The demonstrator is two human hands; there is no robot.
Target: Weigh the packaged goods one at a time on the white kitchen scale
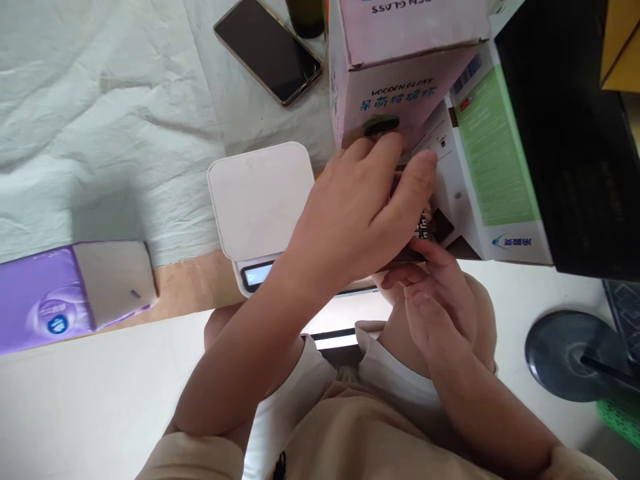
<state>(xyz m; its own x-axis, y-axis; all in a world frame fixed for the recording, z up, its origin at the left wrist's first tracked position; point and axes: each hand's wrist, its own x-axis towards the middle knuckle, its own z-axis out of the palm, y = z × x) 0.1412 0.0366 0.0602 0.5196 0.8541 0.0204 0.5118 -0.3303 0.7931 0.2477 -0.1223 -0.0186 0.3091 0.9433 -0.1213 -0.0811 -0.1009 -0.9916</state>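
Note:
My left hand reaches across in front of a pink printed box. Its fingers are curled and their tips are partly hidden, so what they grip cannot be made out. Beneath it, a dark brown packet or box with a white printed code shows only in part. My right hand is closed at the near edge of that dark brown thing, with the index finger along it. Left of my hands lies a white kitchen scale, its lit display partly covered by my left forearm.
A phone lies on the pale cloth, near a dark bottle or jar. A purple tissue pack is at the table's left edge. At right stand a green-and-white box and a black panel. A round black base is lower right.

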